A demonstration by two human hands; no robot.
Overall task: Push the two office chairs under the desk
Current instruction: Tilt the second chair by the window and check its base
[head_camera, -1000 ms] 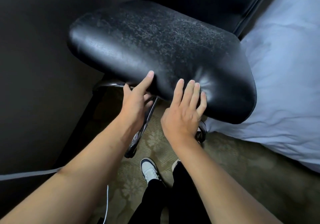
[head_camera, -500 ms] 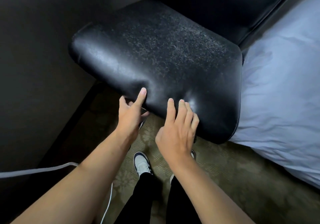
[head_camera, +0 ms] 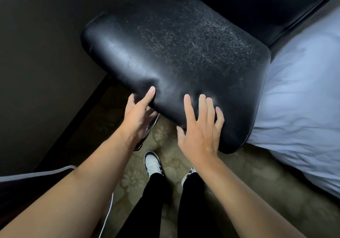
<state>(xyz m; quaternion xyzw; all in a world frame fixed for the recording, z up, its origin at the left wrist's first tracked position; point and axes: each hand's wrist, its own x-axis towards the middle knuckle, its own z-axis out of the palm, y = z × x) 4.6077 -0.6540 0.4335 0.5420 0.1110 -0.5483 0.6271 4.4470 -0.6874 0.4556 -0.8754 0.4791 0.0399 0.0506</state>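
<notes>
One black leather office chair fills the upper middle, its worn seat (head_camera: pixel 174 54) tilted toward me and its backrest (head_camera: pixel 257 2) at the top right. My left hand (head_camera: pixel 139 114) grips the seat's front edge, thumb on top and fingers tucked underneath. My right hand (head_camera: pixel 200 131) lies flat against the front of the seat with its fingers spread and the thumb low at the edge. A chrome piece of the chair base (head_camera: pixel 151 127) shows just beneath my left hand. No second chair and no desk top can be made out.
A bed with a pale sheet (head_camera: pixel 298 99) touches the chair's right side. A dark wall or panel (head_camera: pixel 40 63) runs along the left. A white cable (head_camera: pixel 46 173) trails on the patterned carpet (head_camera: pixel 248 173) at lower left. My shoes (head_camera: pixel 152 162) stand just below the seat.
The seat has swung and slid toward the top right, nearer the bed, and most of its chrome base has gone out of sight. Both hands stayed at the front edge.
</notes>
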